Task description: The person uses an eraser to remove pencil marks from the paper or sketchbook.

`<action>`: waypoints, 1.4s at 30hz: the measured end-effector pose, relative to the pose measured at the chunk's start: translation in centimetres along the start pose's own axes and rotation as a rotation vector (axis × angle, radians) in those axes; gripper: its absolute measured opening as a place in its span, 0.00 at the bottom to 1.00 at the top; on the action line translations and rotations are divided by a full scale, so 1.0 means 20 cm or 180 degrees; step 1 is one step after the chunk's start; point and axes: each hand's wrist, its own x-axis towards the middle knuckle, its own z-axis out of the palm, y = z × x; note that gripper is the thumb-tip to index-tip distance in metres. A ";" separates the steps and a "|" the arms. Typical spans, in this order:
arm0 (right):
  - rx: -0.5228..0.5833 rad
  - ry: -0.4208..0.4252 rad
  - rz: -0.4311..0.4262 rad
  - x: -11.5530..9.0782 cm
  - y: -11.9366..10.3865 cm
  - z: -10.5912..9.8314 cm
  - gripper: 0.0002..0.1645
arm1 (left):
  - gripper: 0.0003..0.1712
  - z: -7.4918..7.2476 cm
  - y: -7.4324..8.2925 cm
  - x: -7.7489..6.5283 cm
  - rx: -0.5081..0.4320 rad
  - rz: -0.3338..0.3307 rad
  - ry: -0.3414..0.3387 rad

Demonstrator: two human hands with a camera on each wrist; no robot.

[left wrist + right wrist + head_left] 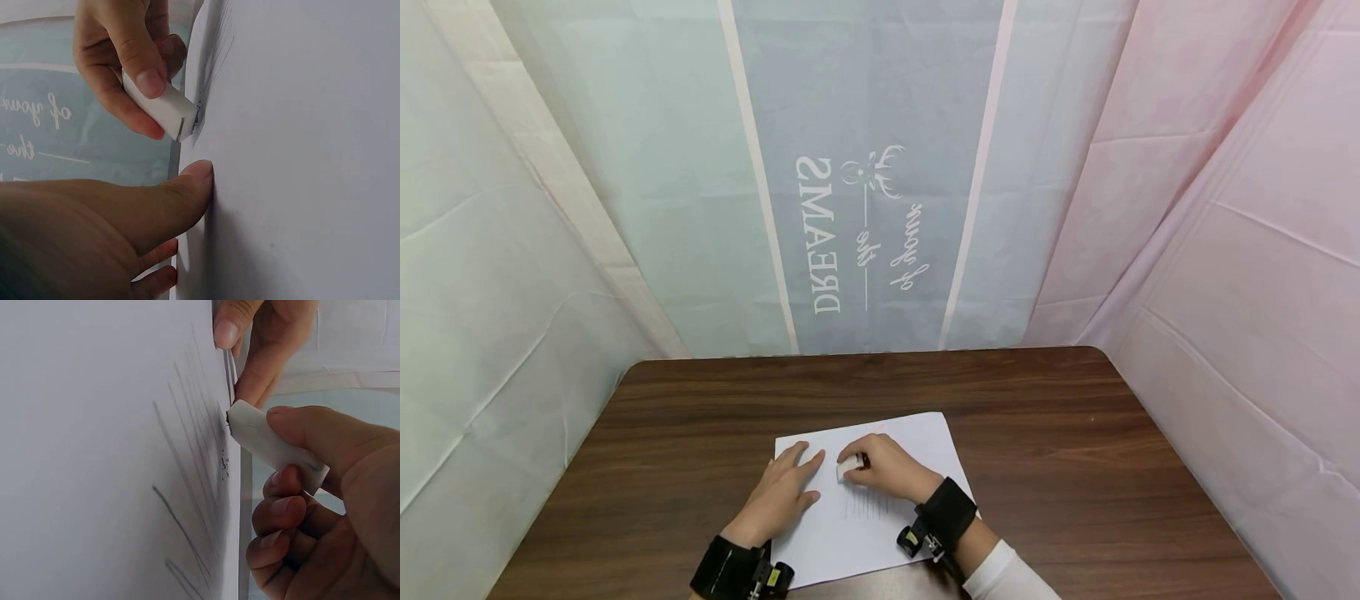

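Observation:
A white eraser (265, 437) is pinched between the thumb and fingers of my right hand (883, 465). Its darkened end meets the white paper (917, 433), and dark crumbs lie beside it in the right wrist view. Several pencil lines (181, 444) run across the sheet near the eraser. My left hand (775, 492) rests on the left part of the paper with fingers spread, its thumb (187, 194) pressing the sheet. In the left wrist view the eraser (159, 109) is just beyond that thumb.
The paper lies on a dark brown wooden table (1045, 433), near its front edge. Printed fabric (880, 100) hangs behind the table, and pale curtains (1240, 275) enclose the sides. Each wrist wears a black strap (947, 510) with a small camera.

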 end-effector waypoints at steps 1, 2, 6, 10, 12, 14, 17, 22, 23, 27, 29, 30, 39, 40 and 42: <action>-0.0032 -0.0007 0.0005 0.00 0.00 0.00 0.13 | 0.33 0.00 0.00 0.00 0.0002 0.0009 0.0006; -0.0064 -0.0009 0.0012 0.00 0.00 0.00 0.13 | 0.32 0.00 0.00 0.00 0.0004 0.0018 0.0013; -0.0184 -0.0009 0.0072 0.00 0.00 0.01 0.12 | 0.32 0.00 0.00 0.00 0.0008 0.0062 0.0040; -0.0385 0.0019 0.0135 0.00 -0.01 0.02 0.12 | 0.32 0.00 0.00 0.00 -0.0005 0.0081 0.0052; -0.0527 0.0041 0.0159 0.00 -0.02 0.02 0.12 | 0.32 0.00 0.00 0.00 -0.0013 0.0081 0.0048; -0.0650 0.0070 0.0175 -0.01 -0.03 0.02 0.12 | 0.32 0.00 0.00 0.00 -0.0017 0.0074 0.0049; -0.0747 0.0110 0.0184 -0.01 -0.04 0.03 0.11 | 0.32 0.00 0.00 0.00 -0.0002 0.0065 0.0051; -0.0774 0.0125 0.0210 -0.01 -0.04 0.03 0.11 | 0.32 0.00 0.00 0.01 0.0034 0.0054 0.0052; -0.0772 0.0120 0.0217 -0.01 -0.04 0.03 0.11 | 0.32 0.00 0.00 0.00 0.0038 0.0055 0.0052; -0.0757 0.0106 0.0242 -0.02 -0.04 0.03 0.12 | 0.32 -0.01 0.00 0.00 0.0038 0.0063 0.0049; -0.0767 0.0111 0.0235 -0.02 -0.04 0.03 0.12 | 0.32 -0.01 0.00 0.00 0.0036 0.0067 0.0055; -0.0773 0.0117 0.0229 -0.02 -0.04 0.03 0.12 | 0.32 -0.01 0.00 0.00 0.0036 0.0068 0.0057; -0.0778 0.0117 0.0208 -0.02 -0.02 0.02 0.11 | 0.32 -0.01 0.00 0.00 0.0059 0.0060 0.0085; -0.0768 0.0114 0.0218 -0.02 -0.02 0.02 0.12 | 0.32 -0.01 0.00 0.00 0.0059 0.0058 0.0085; -0.0766 0.0111 0.0234 -0.02 -0.02 0.02 0.12 | 0.32 -0.01 0.00 0.00 0.0057 0.0066 0.0092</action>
